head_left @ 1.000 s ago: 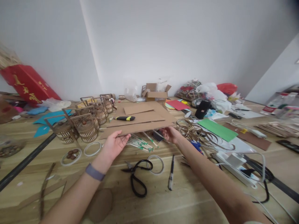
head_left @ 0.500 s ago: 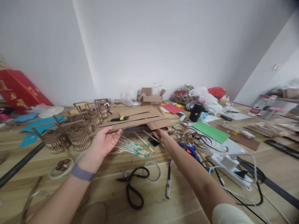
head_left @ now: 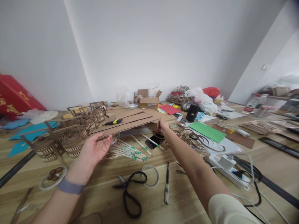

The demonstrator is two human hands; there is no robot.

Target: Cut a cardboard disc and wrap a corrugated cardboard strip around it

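A flat piece of brown cardboard is tilted up off the table, its near edge raised. My left hand grips its near left edge, thumb on top and fingers curled below. At the near right corner, my right hand is closed on the cardboard, its fingers partly hidden. A yellow-and-black utility knife and thin dark strips lie on top. Beneath the raised edge are several pale sticks with green print and a dark phone.
Lidded woven baskets stand at left. Black-handled scissors, a white ring and a pen lie in front. Coiled brown strips, green paper and a power strip are at right; a small open box stands behind.
My right hand has moved up, lifting the cardboard's right side, and more of the phone shows. My left hand still grips its edge. The whole view has shifted slightly.
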